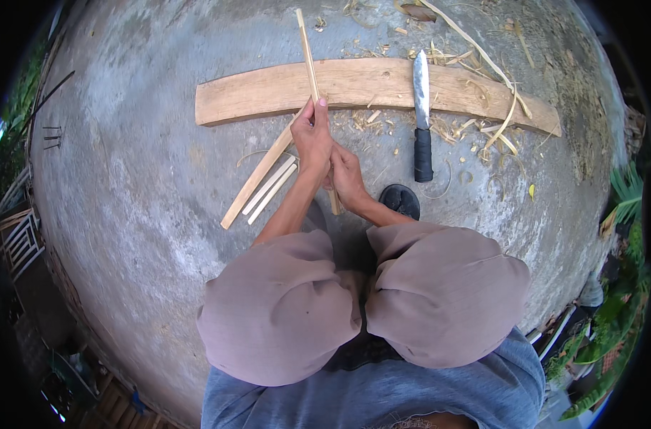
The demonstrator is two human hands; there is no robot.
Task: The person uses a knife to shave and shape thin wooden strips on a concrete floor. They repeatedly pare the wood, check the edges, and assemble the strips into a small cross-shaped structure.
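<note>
A long, thin strip of pale wood [308, 53] slants up and away from me, crossing over the plank. My left hand [313, 143] is closed around its middle, the thumb lying along it. Just below, my right hand [347, 177] is closed about the strip's lower part, close against the left wrist; its fingertips are partly hidden. The strip's near end shows beneath the hands. To the right, a knife [423, 154] with a black-wrapped handle lies with its blade across the plank, apart from both hands.
A thick wooden plank [254, 93] lies crosswise on the concrete floor [147, 157]. Left of my hands rest a longer wooden strip [257, 182] and two short pale sticks [272, 193]. Shavings and long curled peelings [511, 100] are scattered around the plank's right half.
</note>
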